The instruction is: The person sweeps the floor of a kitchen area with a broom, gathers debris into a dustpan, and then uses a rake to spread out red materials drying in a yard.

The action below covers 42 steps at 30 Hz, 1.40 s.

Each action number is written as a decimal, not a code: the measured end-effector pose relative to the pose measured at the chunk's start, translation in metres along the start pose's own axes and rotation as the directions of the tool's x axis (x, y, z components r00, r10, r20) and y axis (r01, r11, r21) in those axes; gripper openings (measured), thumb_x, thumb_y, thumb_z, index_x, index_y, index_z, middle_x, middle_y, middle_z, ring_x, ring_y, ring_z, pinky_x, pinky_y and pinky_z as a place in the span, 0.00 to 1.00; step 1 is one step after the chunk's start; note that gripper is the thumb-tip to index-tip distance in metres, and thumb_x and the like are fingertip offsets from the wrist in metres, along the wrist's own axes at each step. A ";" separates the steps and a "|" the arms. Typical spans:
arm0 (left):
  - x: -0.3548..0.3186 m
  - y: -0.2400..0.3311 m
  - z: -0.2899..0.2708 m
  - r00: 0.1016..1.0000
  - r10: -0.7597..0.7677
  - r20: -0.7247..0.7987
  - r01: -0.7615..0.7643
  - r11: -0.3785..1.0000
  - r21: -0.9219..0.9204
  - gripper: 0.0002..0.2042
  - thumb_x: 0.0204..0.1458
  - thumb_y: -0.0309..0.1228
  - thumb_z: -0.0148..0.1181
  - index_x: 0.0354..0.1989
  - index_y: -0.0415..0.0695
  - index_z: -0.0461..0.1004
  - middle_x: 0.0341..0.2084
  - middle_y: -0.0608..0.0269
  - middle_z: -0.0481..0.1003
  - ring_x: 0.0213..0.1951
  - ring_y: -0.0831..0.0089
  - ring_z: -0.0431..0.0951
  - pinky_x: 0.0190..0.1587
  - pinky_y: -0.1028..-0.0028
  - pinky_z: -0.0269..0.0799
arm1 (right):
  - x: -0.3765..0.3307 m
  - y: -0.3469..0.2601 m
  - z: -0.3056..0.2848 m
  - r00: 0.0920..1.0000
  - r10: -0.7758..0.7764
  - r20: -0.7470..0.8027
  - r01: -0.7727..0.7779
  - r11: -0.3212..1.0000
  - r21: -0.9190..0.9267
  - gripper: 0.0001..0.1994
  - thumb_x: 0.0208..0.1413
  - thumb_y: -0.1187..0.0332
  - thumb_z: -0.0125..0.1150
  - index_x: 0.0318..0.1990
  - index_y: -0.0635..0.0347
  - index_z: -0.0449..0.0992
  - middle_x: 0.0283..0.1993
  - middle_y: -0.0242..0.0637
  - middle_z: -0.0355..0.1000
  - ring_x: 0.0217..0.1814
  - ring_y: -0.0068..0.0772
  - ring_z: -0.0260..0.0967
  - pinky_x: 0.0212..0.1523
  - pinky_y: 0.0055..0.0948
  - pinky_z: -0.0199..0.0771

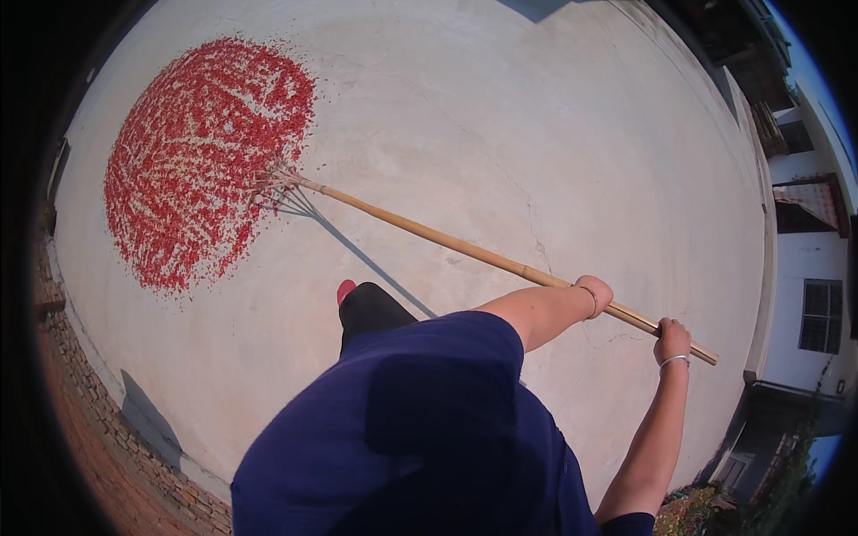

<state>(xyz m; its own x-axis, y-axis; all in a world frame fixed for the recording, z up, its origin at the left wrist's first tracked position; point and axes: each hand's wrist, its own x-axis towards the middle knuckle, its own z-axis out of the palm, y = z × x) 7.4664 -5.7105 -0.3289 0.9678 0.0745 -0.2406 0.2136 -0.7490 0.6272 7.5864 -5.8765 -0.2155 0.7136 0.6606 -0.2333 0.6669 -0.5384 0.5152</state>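
Both hands (594, 296) (672, 340) grip rake (447, 239) in red peppers (201, 161)

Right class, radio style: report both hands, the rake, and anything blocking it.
Left hand and right hand both gripping bamboo rake. Rake tines at edge of spread red chillies on concrete roof. Nothing in the way.

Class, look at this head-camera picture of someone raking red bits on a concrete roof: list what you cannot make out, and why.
- Rake tines, head view: too thin, lost among the red pieces.
- What the red pieces are: too small.
- Left hand grip: fingers hidden behind the wrist.
- Right hand fingers: curled under the handle.
- Feet: covered by the blue shirt.
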 end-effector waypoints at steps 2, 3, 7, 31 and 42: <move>0.020 -0.029 0.011 0.997 -0.023 -0.068 0.023 1.000 -0.003 0.07 0.43 0.31 0.56 0.30 0.46 0.76 0.27 0.58 0.76 0.33 0.62 0.76 0.35 0.66 0.72 | 0.024 -0.024 -0.016 0.998 -0.056 -0.017 0.056 0.998 -0.022 0.05 0.46 0.75 0.52 0.30 0.52 0.71 0.33 0.35 0.69 0.40 0.38 0.66 0.43 0.37 0.63; 0.022 -0.047 0.008 0.991 -0.046 -0.128 0.040 0.998 -0.053 0.07 0.43 0.32 0.56 0.30 0.46 0.74 0.27 0.60 0.75 0.34 0.63 0.75 0.36 0.65 0.71 | 0.033 -0.038 -0.029 0.997 -0.075 -0.016 0.074 0.997 -0.037 0.05 0.47 0.74 0.50 0.31 0.52 0.71 0.34 0.35 0.69 0.41 0.38 0.66 0.43 0.37 0.63; -0.006 -0.156 -0.048 0.970 -0.165 -0.178 0.164 0.986 -0.018 0.09 0.44 0.35 0.56 0.32 0.47 0.72 0.30 0.58 0.74 0.36 0.60 0.74 0.39 0.65 0.69 | 0.101 -0.133 -0.069 0.985 -0.174 0.010 0.175 0.984 -0.020 0.07 0.52 0.71 0.46 0.37 0.52 0.71 0.38 0.34 0.70 0.45 0.35 0.67 0.46 0.36 0.63; -0.195 -0.686 -0.257 0.501 -0.725 -0.472 0.836 0.546 0.048 0.05 0.43 0.31 0.57 0.29 0.48 0.72 0.28 0.58 0.73 0.36 0.62 0.73 0.41 0.66 0.67 | 0.363 -0.621 -0.318 0.637 -0.770 -0.035 0.756 0.616 0.222 0.10 0.50 0.73 0.48 0.41 0.58 0.68 0.40 0.42 0.69 0.43 0.41 0.69 0.41 0.34 0.72; 0.212 -0.410 -0.347 0.930 -0.309 -0.201 0.292 0.950 -0.108 0.11 0.43 0.37 0.61 0.32 0.46 0.73 0.30 0.60 0.75 0.36 0.63 0.74 0.39 0.65 0.70 | 0.545 -0.198 -0.248 0.971 -0.222 -0.091 0.221 0.975 -0.024 0.08 0.47 0.76 0.50 0.34 0.52 0.70 0.35 0.34 0.69 0.41 0.36 0.67 0.43 0.34 0.65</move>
<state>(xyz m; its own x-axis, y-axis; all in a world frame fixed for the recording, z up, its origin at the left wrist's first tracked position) 7.6303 -5.1589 -0.3799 0.8604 0.4331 -0.2686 0.5004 -0.6184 0.6059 7.7902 -5.2798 -0.2402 0.5250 0.8086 -0.2656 0.8027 -0.3667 0.4703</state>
